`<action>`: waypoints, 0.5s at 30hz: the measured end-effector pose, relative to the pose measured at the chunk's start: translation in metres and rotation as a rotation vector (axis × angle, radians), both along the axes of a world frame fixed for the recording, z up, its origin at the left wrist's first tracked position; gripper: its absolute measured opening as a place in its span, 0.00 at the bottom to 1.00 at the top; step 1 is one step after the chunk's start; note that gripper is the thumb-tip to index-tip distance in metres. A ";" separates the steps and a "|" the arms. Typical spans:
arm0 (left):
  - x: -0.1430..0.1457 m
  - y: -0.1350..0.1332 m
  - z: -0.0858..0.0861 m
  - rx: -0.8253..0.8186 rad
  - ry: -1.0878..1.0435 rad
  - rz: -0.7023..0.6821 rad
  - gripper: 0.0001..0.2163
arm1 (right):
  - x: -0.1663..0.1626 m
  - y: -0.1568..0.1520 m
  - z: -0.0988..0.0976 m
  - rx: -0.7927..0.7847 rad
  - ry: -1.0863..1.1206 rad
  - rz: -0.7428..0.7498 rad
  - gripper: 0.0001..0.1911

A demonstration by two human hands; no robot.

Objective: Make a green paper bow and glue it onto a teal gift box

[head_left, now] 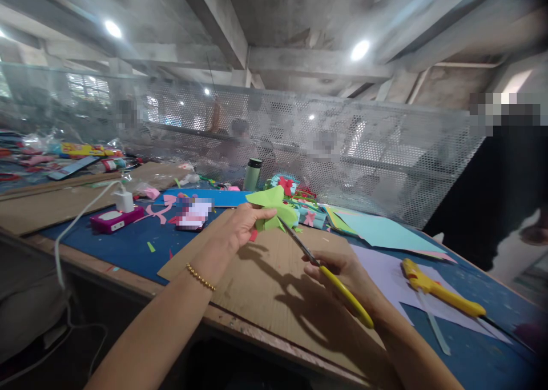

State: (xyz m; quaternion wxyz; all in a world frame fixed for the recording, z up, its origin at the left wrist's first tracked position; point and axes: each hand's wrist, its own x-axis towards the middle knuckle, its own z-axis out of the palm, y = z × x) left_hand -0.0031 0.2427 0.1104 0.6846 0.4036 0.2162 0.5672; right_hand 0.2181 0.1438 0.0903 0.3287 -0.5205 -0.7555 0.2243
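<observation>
So, got the left hand (242,225) pinched shut on a folded piece of green paper (274,206), held up just above the cardboard sheet (265,281). Got the right hand (342,270) closed through the yellow handles of the scissors (319,264), with the blade tips right up at the paper's lower edge; can't tell how far apart the blades are.

Outward from there: a white sheet (385,261) and a yellow glue gun (440,292) just off to the right on the blue worktop (128,244), teal paper (381,230) and a heap of coloured cut-outs (299,201) behind, a green flask (252,174) further back, a pink box (115,220) over to the left.

Risk-wise, probably worth watching the left fingertips, sitting near the blades, so could get nicked on a hurried snip. Could also tear or skew the cut, with such floppy paper gripped only at one side.
</observation>
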 end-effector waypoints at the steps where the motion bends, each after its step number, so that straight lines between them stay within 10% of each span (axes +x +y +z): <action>1: -0.001 0.000 0.000 0.005 0.007 -0.003 0.13 | 0.000 0.000 0.000 -0.001 0.002 0.008 0.19; 15: -0.003 0.008 0.002 0.147 -0.259 0.176 0.24 | -0.015 -0.005 0.009 -0.137 0.095 0.029 0.25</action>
